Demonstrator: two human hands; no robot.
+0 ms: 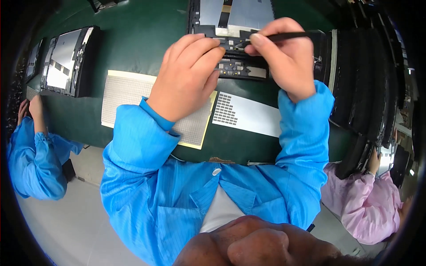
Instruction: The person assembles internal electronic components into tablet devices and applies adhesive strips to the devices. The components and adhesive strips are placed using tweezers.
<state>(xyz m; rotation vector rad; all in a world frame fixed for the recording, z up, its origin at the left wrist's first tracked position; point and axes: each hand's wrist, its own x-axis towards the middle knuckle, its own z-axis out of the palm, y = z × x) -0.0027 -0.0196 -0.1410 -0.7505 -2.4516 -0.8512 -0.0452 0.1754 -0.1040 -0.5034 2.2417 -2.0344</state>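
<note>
A black-framed device panel with a silver back and small circuit parts along its near side lies at the top middle. My left hand is bent over its near left side, fingers together and gripping the edge; the thumb is lower down, by a strip of small parts. Slim black tweezers are pinched between the thumb and fingers of my right hand. Their tip points left, down at the small parts close to my left fingertips. Whether the tip holds anything is too small to tell.
Below my hands lie a gridded sheet with yellow edges and a white sheet of small dark stickers. More panels stand at the left, and stacked black trays at the right. Co-workers in blue sleeves and pink sleeves sit either side.
</note>
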